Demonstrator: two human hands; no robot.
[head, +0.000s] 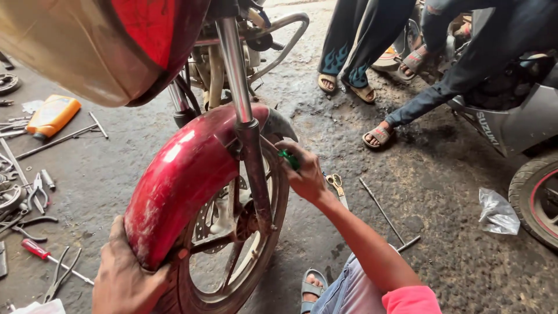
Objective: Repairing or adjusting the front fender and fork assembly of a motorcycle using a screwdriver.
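Down by the wheel (pixel 232 256), my left hand (pixel 125 276) is wrapped around the low end of the red fender (pixel 180 180), fingers curled tight on its edge. My right hand (pixel 305 171) is closed on a green screwdriver (pixel 289 159), its tip up against the fork (pixel 247 134) beside the fender. Between the fork and the tire the gap is small. Open floor (pixel 442 197) lies to my right. Smooth and shiny, the fender is round, with scratches. Rough, dark and dirty, the floor has tools (pixel 35 197) on my left.
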